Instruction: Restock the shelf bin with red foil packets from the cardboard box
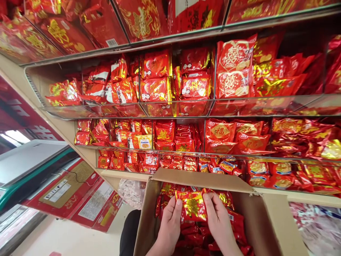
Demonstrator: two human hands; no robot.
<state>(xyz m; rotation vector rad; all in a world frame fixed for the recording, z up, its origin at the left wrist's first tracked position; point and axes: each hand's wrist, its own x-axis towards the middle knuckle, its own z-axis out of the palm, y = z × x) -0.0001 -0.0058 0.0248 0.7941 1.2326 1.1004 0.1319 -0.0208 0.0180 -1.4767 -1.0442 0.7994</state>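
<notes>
An open cardboard box (pixel 262 220) stands in front of me, filled with red and gold snack packets. My left hand (pixel 170 224) and my right hand (pixel 218 220) are both inside the box. Together they grip one red packet with a gold emblem (pixel 191 208), the left hand on its left edge, the right hand on its right edge. Fingers of both hands curl around the packet. More red packets (pixel 194 240) lie under and around the hands.
Glass-fronted shelves (pixel 186 106) packed with red and gold packets rise behind the box. Flat red cartons (pixel 69 193) lean at the lower left beside a chest freezer (pixel 26 167). A clear bag of sweets (pixel 131 192) sits left of the box.
</notes>
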